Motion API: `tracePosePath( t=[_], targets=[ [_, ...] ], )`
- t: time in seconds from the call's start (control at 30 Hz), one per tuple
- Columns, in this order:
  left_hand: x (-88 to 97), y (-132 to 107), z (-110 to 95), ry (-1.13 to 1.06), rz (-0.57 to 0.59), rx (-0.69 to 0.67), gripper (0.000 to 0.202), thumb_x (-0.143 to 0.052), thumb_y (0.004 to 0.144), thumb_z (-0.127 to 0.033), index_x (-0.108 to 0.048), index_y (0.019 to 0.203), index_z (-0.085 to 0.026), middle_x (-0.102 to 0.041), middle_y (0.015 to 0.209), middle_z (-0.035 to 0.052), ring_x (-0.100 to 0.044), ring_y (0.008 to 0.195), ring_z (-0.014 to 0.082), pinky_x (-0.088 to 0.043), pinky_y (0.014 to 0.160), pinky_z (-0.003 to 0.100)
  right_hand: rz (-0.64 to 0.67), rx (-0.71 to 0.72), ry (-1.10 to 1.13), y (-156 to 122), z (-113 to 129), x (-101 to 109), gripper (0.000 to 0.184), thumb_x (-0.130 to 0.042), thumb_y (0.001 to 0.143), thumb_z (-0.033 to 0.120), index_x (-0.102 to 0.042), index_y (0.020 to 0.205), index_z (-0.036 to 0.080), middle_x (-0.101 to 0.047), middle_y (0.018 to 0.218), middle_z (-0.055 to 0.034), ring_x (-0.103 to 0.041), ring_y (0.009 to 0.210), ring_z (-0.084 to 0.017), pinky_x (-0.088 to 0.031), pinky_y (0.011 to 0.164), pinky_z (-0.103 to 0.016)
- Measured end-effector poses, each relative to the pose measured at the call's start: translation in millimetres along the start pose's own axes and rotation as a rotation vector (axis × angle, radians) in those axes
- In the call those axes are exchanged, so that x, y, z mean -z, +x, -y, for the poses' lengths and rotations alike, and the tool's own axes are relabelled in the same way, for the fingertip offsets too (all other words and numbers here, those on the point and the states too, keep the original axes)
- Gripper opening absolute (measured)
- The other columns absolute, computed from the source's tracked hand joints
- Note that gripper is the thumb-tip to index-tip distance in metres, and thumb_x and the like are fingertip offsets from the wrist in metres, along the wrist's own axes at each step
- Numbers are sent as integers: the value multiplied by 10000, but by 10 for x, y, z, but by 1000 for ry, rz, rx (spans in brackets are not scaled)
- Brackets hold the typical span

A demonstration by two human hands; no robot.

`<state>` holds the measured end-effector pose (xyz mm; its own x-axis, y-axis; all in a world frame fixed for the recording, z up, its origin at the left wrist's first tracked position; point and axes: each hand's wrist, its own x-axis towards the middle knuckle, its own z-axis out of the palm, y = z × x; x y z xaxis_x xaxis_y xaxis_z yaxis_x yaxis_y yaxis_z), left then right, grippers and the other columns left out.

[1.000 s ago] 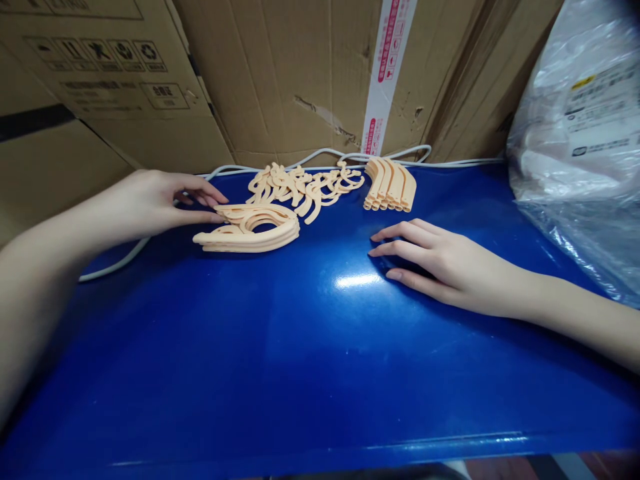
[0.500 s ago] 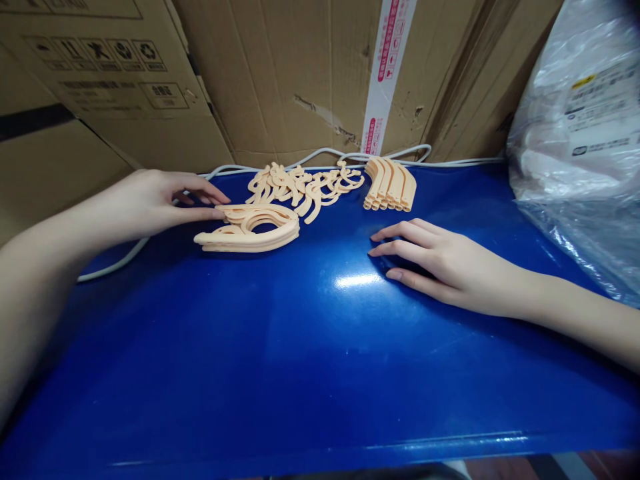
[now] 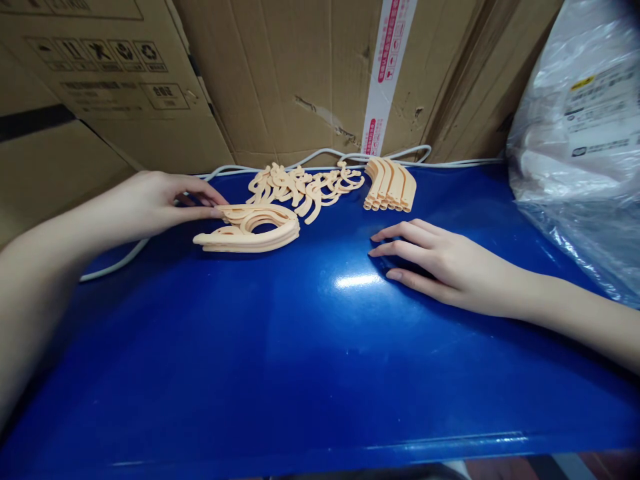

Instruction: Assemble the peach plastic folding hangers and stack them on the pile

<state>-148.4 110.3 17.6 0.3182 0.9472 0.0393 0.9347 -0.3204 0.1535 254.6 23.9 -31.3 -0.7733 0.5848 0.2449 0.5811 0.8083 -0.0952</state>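
A small stack of beige plastic folding hangers [image 3: 273, 241], folded up, lies left of centre on the blue table [image 3: 300, 360]. At the stack's upper left end, the thumb and fingertips of my left hand [image 3: 170, 199] come together on a hanger; the exact contact is partly hidden by the fingers. My right hand [image 3: 445, 267] rests palm down on the table, fingers apart, with nothing in it. Behind the stack is a loose pile of beige hook-shaped pieces [image 3: 313, 193]. Beyond my right fingers, several curved beige hanger arms [image 3: 393, 185] are stacked neatly side by side.
Cardboard boxes [image 3: 280, 80] stand along the back and left. A white cable [image 3: 320, 152] runs behind the pieces and curves round under my left arm. A clear plastic bag with white contents [image 3: 565, 133] sits at the right edge.
My left fingertips have closed slightly toward the thumb at the hanger stack's end. My right hand, the stack and the loose pieces stay where they were.
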Motion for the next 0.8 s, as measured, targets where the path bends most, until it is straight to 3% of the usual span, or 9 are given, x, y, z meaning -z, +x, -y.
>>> tracePosePath(
  t=[0.37,0.8],
  targets=[
    [-9,44,21,23,42,8,675,-493,675,-715,-721,1076,-222,-734,1057,3,-512,715,146,-360,719,249,4,2,0,-3,-2,1,325,-443,1022,322,-602,1260,166,-583,1304,-125,-564,1157,-237,-473,1004,-408],
    [-8,34,-70,68,50,34,832,-392,661,-859,-717,1066,-208,-725,1021,22,-538,748,161,-376,736,264,3,1,-3,-4,-3,1,330,-439,1022,324,-606,1256,163,-585,1304,-132,-569,1153,-243,-477,999,-412]
  ],
)
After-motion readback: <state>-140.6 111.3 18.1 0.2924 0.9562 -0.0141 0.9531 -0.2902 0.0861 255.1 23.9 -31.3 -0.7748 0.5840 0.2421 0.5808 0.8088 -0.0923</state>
